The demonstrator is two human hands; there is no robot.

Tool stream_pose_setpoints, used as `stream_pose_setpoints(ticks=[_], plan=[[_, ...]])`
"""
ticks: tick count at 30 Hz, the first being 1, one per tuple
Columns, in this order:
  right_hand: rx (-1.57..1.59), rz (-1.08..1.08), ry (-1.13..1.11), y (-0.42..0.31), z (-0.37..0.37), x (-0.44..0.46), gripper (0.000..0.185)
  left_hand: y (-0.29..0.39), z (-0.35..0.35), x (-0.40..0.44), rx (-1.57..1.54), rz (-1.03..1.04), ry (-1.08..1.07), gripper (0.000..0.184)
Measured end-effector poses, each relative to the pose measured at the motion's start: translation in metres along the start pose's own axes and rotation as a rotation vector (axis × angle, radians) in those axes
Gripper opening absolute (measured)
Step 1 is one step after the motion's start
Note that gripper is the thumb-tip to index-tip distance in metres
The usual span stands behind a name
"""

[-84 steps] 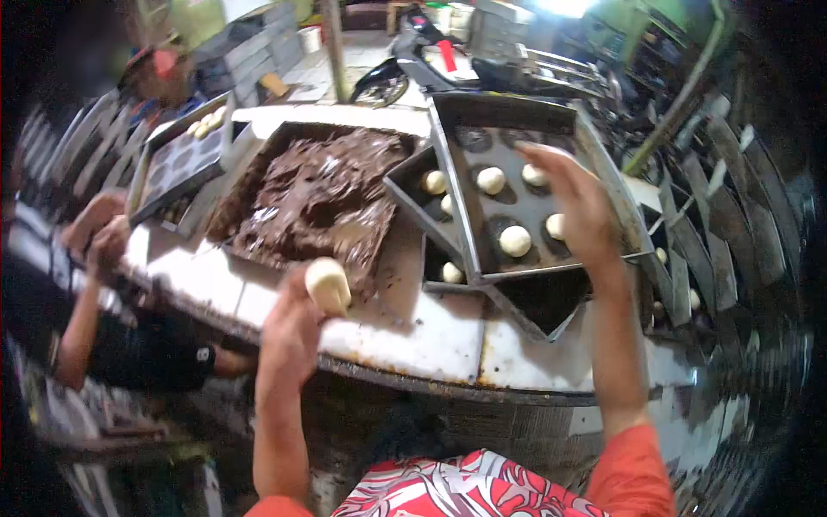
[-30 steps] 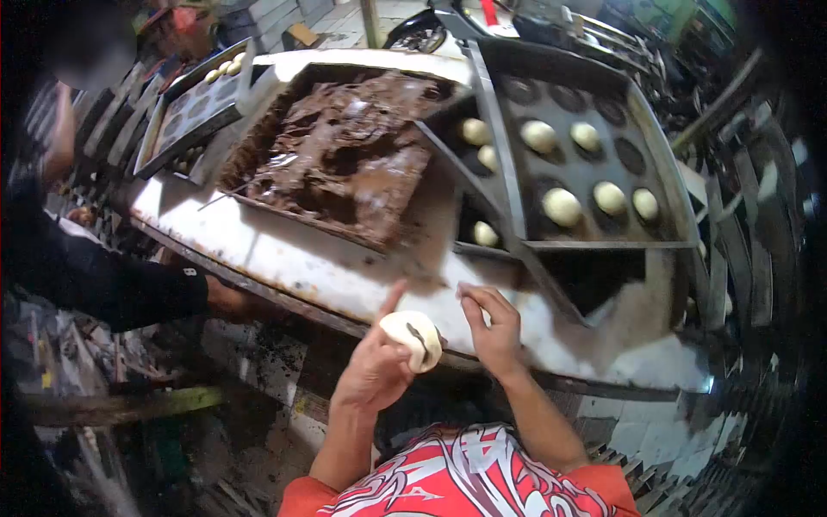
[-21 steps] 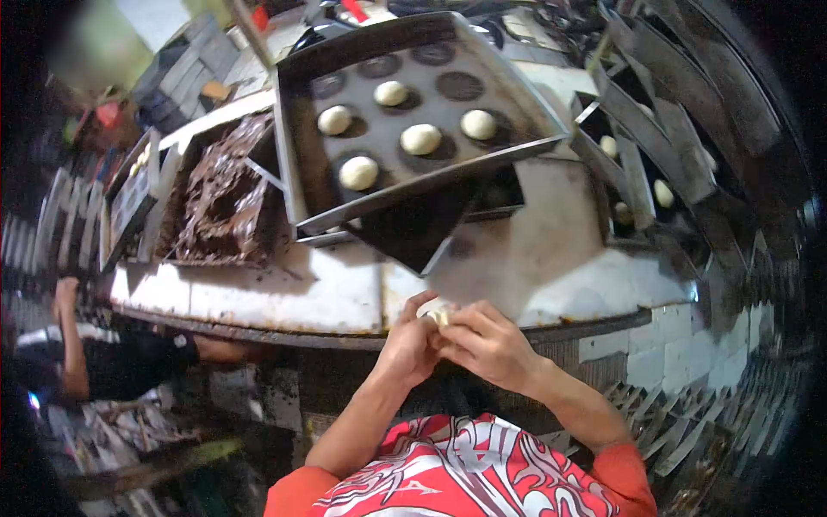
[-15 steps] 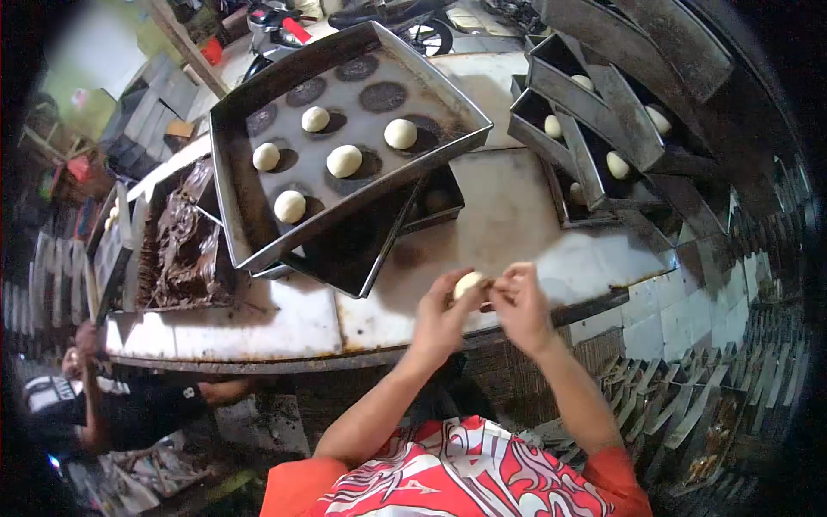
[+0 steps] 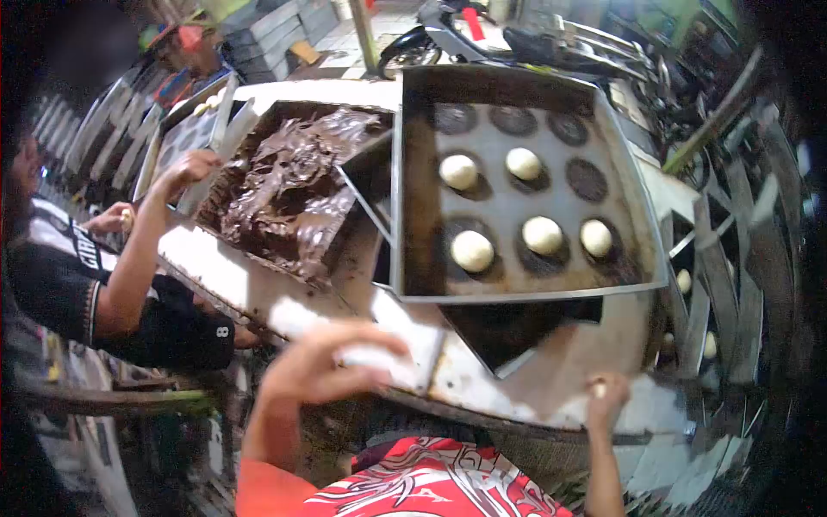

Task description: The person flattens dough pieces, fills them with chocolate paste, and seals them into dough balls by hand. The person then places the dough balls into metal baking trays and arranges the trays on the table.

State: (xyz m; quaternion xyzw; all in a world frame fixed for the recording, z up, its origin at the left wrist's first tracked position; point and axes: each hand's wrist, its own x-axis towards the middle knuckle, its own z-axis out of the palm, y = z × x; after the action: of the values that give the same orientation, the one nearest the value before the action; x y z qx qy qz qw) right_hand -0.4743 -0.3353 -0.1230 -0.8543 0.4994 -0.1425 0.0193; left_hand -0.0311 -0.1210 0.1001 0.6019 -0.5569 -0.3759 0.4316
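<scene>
My left hand (image 5: 332,366) is above the near edge of the worktop, blurred, its thumb and fingers apart and curved with nothing between them. To the right, my right hand (image 5: 607,401) is closed low over the worktop. A small pale spot shows at its fingers, too small to name. Beyond both hands sits a square metal baking tray (image 5: 534,297) with dark round marks on its base. Several pale dough balls (image 5: 542,235) rest on those marks. Left of the tray, a box of glossy dark brown paste (image 5: 293,181) stands on the worktop.
A co-worker in a black shirt (image 5: 65,297) stands at the left, one hand raised and the other holding a pale piece. Another tray (image 5: 185,138) with dough balls lies behind. Narrow metal tins (image 5: 724,284) crowd the right side. A motorbike (image 5: 448,30) stands at the back.
The view has swung left, bringing the paste box and co-worker further in. My hands, earlier together around a dough ball, are now apart. The left has opened and moved left.
</scene>
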Motion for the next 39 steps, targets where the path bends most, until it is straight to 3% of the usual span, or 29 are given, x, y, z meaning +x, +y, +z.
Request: stream_pose_setpoints(ticks=[1, 2, 3, 5, 6, 7, 8, 9, 11, 14, 15, 16, 17, 18, 19, 20, 21, 23, 24, 25, 27, 29, 30, 32, 33, 35, 36, 37, 39], plan=[[0.320, 0.116, 0.132, 0.104, 0.097, 0.002, 0.018, -0.014, -0.024, 0.012, 0.031, 0.042, 0.233, 0.026], [0.832, 0.445, 0.223, 0.024, 0.054, 0.047, 0.023, -0.029, -0.053, 0.027, 0.187, -0.006, 0.360, 0.024], [0.826, 0.424, 0.214, 0.030, 0.083, 0.059, 0.023, -0.044, -0.078, 0.049, 0.401, 0.124, 0.442, 0.023], [0.314, 0.515, 0.352, 0.053, 0.151, 0.073, 0.021, -0.060, -0.114, 0.095, 0.453, 0.072, 0.289, 0.025], [0.328, 0.493, 0.053, -0.052, 0.069, 0.081, 0.017, -0.081, -0.125, 0.120, 0.591, 0.216, 0.184, 0.026], [0.209, 0.015, 0.287, -0.020, 0.104, 0.053, 0.014, -0.087, -0.131, 0.142, 0.720, 0.049, 0.020, 0.026], [0.483, 0.196, 0.289, -0.040, 0.101, 0.029, 0.014, -0.105, -0.133, 0.165, 0.879, 0.014, -0.109, 0.026], [0.458, 0.219, 0.301, -0.069, 0.070, 0.017, 0.014, -0.118, -0.132, 0.178, 0.844, 0.130, -0.105, 0.029], [-0.101, 0.161, 0.030, -0.115, -0.002, -0.001, 0.019, -0.138, -0.126, 0.201, 0.916, 0.098, -0.122, 0.033], [0.452, 0.626, -0.257, -0.072, -0.032, -0.019, 0.027, -0.176, -0.111, 0.226, 1.144, 0.191, -0.053, 0.032], [0.125, 0.278, -0.298, -0.089, -0.072, 0.005, 0.031, -0.176, -0.109, 0.227, 1.157, 0.205, -0.014, 0.030], [0.845, 0.609, -0.276, -0.108, -0.104, 0.041, 0.029, -0.168, -0.109, 0.226, 1.102, 0.101, -0.021, 0.029], [0.797, 0.620, -0.176, -0.171, -0.152, 0.092, 0.027, -0.161, -0.112, 0.222, 1.099, 0.118, -0.028, 0.029], [0.762, 0.244, -0.156, -0.185, -0.174, 0.129, 0.026, -0.153, -0.117, 0.215, 1.098, 0.031, -0.037, 0.027], [0.815, 0.185, -0.109, -0.220, -0.191, 0.161, 0.025, -0.142, -0.123, 0.206, 1.098, -0.060, -0.040, 0.025], [0.720, -0.073, -0.111, -0.240, -0.194, 0.202, 0.025, -0.112, -0.134, 0.187, 1.031, -0.011, 0.086, 0.024], [0.721, -0.131, -0.155, -0.271, -0.194, 0.238, 0.028, -0.080, -0.143, 0.162, 0.963, 0.035, 0.210, 0.023], [0.648, -0.474, 0.046, -0.326, -0.163, 0.317, 0.029, -0.050, -0.149, 0.119, 0.821, -0.018, 0.432, 0.026], [0.577, -0.335, 0.008, -0.354, -0.146, 0.344, 0.030, -0.037, -0.147, 0.095, 0.633, -0.016, 0.461, 0.028], [0.393, -0.474, 0.255, -0.367, -0.103, 0.380, 0.029, -0.031, -0.140, 0.069, 0.444, -0.017, 0.487, 0.030], [0.144, -0.427, -0.057, -0.388, -0.036, 0.404, 0.027, -0.040, -0.111, 0.010, -0.013, -0.002, 0.510, 0.037], [-0.100, -0.491, 0.266, -0.396, -0.025, 0.384, 0.029, -0.041, -0.065, -0.047, -0.489, -0.147, 0.564, 0.044], [0.254, -0.344, 0.215, -0.401, -0.027, 0.400, 0.030, -0.048, -0.044, -0.078, -0.821, -0.228, 0.573, 0.046], [0.546, -0.636, 0.442, -0.404, -0.074, 0.343, 0.032, -0.069, -0.001, -0.129, -1.383, -0.296, 0.603, 0.046], [0.645, -0.738, 0.364, -0.405, -0.112, 0.288, 0.029, -0.081, 0.021, -0.148, -1.608, -0.293, 0.617, 0.045], [0.846, -0.853, 0.135, -0.391, -0.143, 0.173, 0.017, -0.102, 0.066, -0.170, -1.525, -0.424, 0.744, 0.042], [0.965, -0.721, -0.196, -0.374, -0.129, 0.119, 0.016, -0.106, 0.085, -0.173, -1.330, -0.443, 0.788, 0.039], [0.976, -0.953, -0.139, -0.377, -0.125, 0.079, 0.017, -0.105, 0.103, -0.171, -1.143, -0.452, 0.820, 0.035], [1.034, -0.899, -0.236, -0.396, -0.079, 0.008, 0.027, -0.097, 0.114, -0.158, -0.847, -0.448, 0.776, 0.032]])
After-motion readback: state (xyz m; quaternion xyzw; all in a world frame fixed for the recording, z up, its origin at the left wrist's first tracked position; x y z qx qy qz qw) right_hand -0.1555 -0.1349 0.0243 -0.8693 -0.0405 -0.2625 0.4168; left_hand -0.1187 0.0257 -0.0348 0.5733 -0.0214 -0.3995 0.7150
